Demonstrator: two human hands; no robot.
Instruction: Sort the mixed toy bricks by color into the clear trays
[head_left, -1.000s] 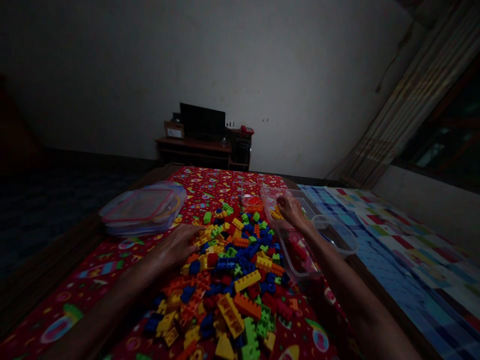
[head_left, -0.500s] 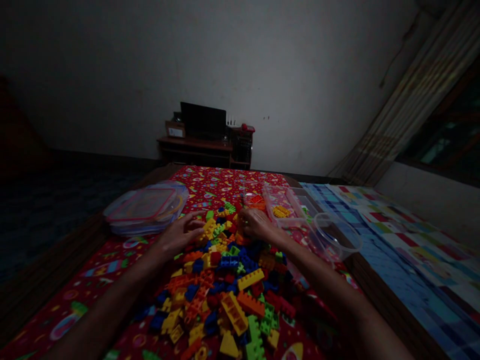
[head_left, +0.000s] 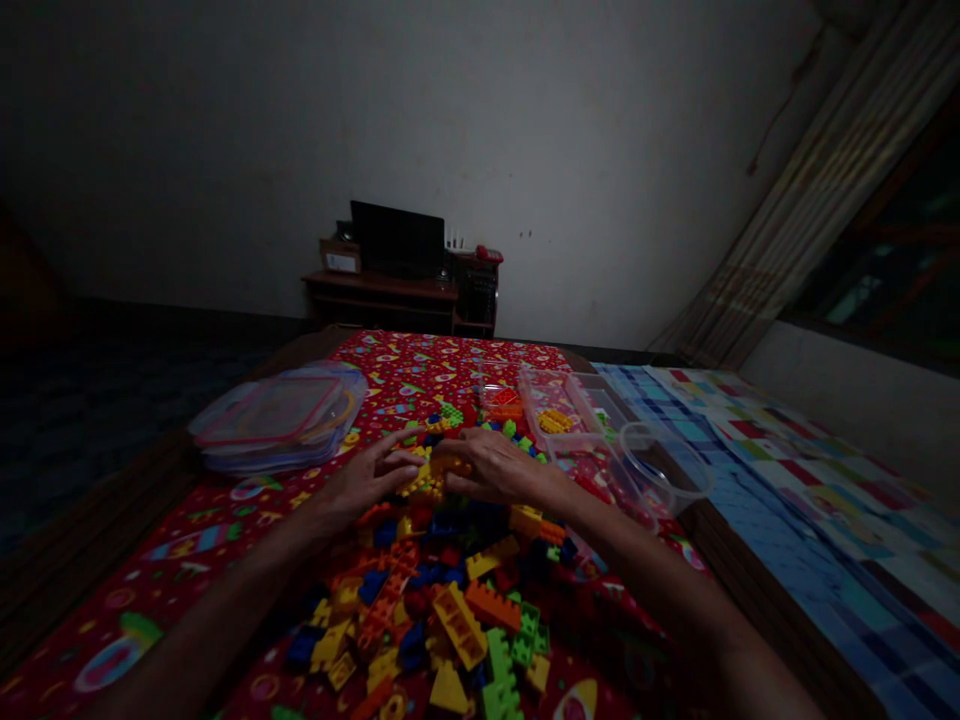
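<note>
A pile of toy bricks (head_left: 457, 620) in yellow, orange, blue, green and red spreads over a red patterned cloth (head_left: 217, 560). At the pile's upper left, my left hand (head_left: 371, 472) has its fingers apart, with yellow bricks beside the fingertips and nothing seen in its grasp. My right hand (head_left: 495, 465) reaches over the upper middle of the pile, fingers curved toward my left hand. Something yellow-orange shows at its fingertips; whether it is gripped is unclear in the dim light.
Stacked clear lids (head_left: 274, 415) lie at the left. Clear containers stand at the right, one with yellow bricks (head_left: 555, 421), another with orange bricks (head_left: 502, 402), beside a round tub (head_left: 667, 470). A desk with a monitor (head_left: 397, 238) is against the wall.
My right hand has moved left, closer to my left hand, and its fingers have spread somewhat. The view has shifted slightly. My left hand remains over the pile's left side.
</note>
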